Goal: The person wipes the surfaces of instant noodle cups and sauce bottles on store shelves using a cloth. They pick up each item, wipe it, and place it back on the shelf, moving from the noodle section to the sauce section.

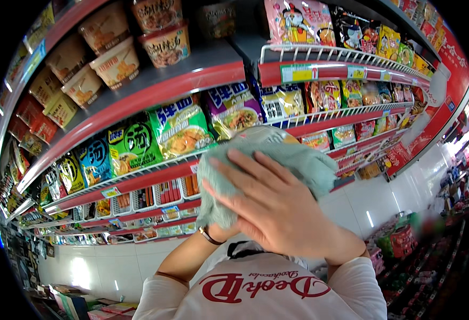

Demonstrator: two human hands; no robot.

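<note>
A pale green cloth is draped over a round packaged container; only part of the container's printed top shows past the cloth's far edge. My right hand lies flat on the cloth, fingers stretched towards the upper left and slightly blurred. Beneath the cloth is my left hand, its fingers hidden and only its heel and the wrist with a thin dark band in sight. It bears the container and cloth from below. Both are held up in front of the shelves, above my white shirt.
Shelves with red edges stand before me. Stacked paper noodle tubs fill the upper left shelf; bagged instant noodles stand behind a white wire rail and lower ones. White baskets hold packets lower down. Goods racks stand at the right.
</note>
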